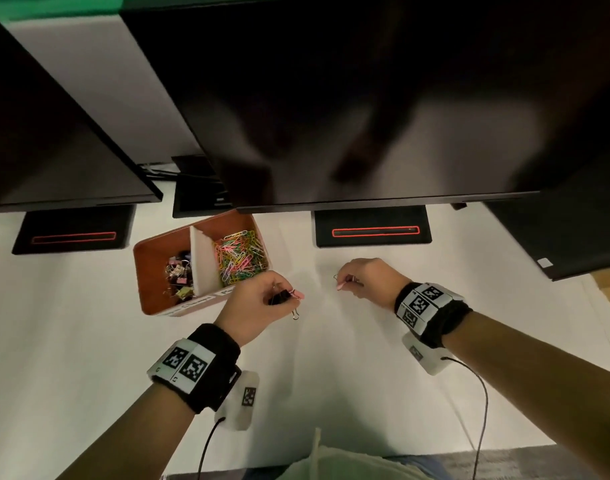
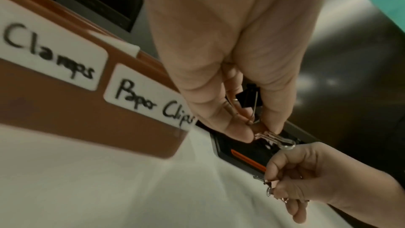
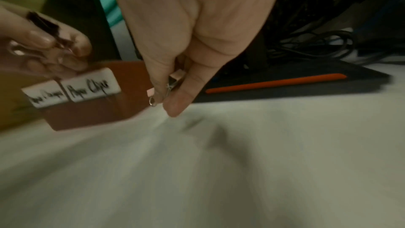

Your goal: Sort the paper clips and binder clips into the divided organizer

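A brown divided organizer (image 1: 151,306) sits on the white table. Its left half holds binder clips (image 1: 178,275), its right half coloured paper clips (image 1: 239,254). Labels on its front read "Clamps" (image 2: 48,55) and "Paper Clips" (image 2: 151,103). My left hand (image 1: 262,303) hovers just right of the organizer's front corner, pinching a pink binder clip (image 2: 266,134) with a black binder clip (image 2: 249,98) tucked in the fingers. Further right, my right hand (image 1: 362,280) pinches pink binder clips (image 3: 175,77) just above the table.
Two dark monitors overhang the back of the table; their black stand bases (image 1: 371,230) (image 1: 73,232) with red stripes sit behind the hands and left of the organizer. Cables (image 3: 317,44) lie behind the right base. White cloth (image 1: 314,375) covers the table.
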